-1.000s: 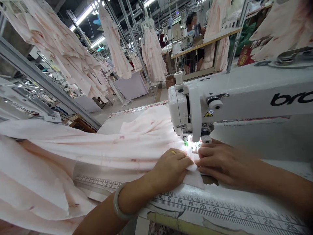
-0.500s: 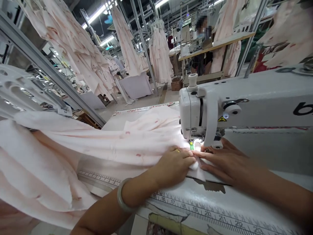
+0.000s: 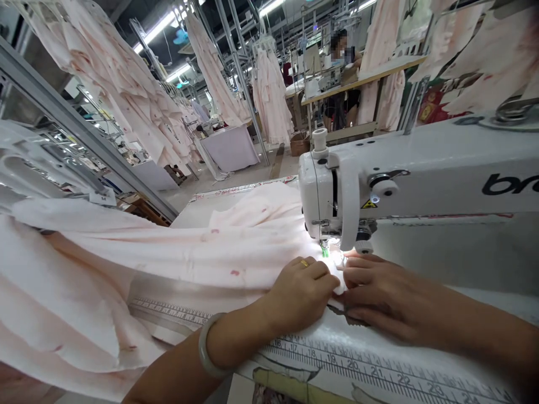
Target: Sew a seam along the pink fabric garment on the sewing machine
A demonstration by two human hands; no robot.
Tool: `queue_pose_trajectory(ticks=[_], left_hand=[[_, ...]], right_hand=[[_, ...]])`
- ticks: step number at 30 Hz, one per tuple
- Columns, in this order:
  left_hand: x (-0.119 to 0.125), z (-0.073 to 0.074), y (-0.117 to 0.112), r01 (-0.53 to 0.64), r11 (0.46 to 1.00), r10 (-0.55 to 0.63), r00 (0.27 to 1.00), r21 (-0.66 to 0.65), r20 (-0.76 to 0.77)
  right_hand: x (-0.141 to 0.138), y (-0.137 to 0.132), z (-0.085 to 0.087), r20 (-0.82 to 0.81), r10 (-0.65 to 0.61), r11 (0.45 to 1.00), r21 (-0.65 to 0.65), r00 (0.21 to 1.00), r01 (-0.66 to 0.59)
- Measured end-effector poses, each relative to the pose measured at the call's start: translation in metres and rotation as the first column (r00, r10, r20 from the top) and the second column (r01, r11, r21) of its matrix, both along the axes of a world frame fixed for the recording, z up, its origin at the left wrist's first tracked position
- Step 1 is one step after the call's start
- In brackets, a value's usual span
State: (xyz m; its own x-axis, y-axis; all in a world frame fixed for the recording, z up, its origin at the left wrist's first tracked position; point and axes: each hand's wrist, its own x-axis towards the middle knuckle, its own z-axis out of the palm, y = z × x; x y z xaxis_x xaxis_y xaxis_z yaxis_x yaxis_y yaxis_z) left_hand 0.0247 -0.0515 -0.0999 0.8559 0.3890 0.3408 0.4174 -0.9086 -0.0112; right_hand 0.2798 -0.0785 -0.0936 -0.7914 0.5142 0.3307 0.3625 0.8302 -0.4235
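Pale pink fabric [image 3: 189, 252] with small reddish marks stretches from the left across the table to a white sewing machine [image 3: 322, 193]. Close in front of the lit presser foot [image 3: 324, 248], my left hand [image 3: 301, 292] is closed on the fabric's edge, a ring on one finger and a bangle on the wrist. My right hand [image 3: 383, 292] has its fingers bent and pinched at the same edge, just right of the foot. The fingertips of both hands nearly meet there. What lies under the right fingers is mostly hidden.
A printed ruler strip [image 3: 337, 362] runs along the table's front edge. Pale pink garments [image 3: 122, 84] hang from rails beyond a slanted metal post [image 3: 84, 132]. At the back, another person [image 3: 340, 73] sits by a wooden-edged table [image 3: 366, 81]. White hangers [image 3: 31, 163] are at the left.
My right hand has drawn back toward me from beside the foot, its fingers now curled instead of stretched flat. My left hand stays on the fabric. The whole view has shifted slightly.
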Motion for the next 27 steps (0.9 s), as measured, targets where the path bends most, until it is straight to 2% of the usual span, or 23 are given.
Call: queue_pose_trajectory(ticks=[5,8,11,17,23,27], left_hand=[[0.003,-0.004,0.001,-0.025,0.999,0.027,0.995,0.02,-0.096],[0.002,-0.001,0.004,-0.072,0.997,0.076,0.989,0.037,-0.125],[-0.001,0.003,0.007,-0.087,0.996,0.087,0.988,-0.001,-0.125],[-0.01,0.01,0.006,-0.075,0.995,0.068,0.99,-0.057,-0.128],[-0.013,0.007,0.009,0.037,0.998,-0.034,0.997,0.053,-0.063],[-0.012,0.006,0.011,0.091,0.985,-0.079,0.993,0.143,-0.088]], right_hand=[[-0.001,0.0,0.0,0.007,-0.014,0.999,0.035,1.0,0.014],[-0.001,0.001,-0.004,0.006,-0.097,0.992,0.084,0.995,0.096],[0.001,0.004,-0.007,-0.01,-0.153,0.98,0.124,0.988,0.153],[0.002,0.005,-0.007,-0.057,-0.076,0.988,0.129,0.995,0.083],[0.003,0.004,-0.006,-0.048,-0.054,0.99,0.124,0.997,0.06],[0.002,0.003,-0.004,-0.063,-0.053,0.993,0.098,0.997,0.059]])
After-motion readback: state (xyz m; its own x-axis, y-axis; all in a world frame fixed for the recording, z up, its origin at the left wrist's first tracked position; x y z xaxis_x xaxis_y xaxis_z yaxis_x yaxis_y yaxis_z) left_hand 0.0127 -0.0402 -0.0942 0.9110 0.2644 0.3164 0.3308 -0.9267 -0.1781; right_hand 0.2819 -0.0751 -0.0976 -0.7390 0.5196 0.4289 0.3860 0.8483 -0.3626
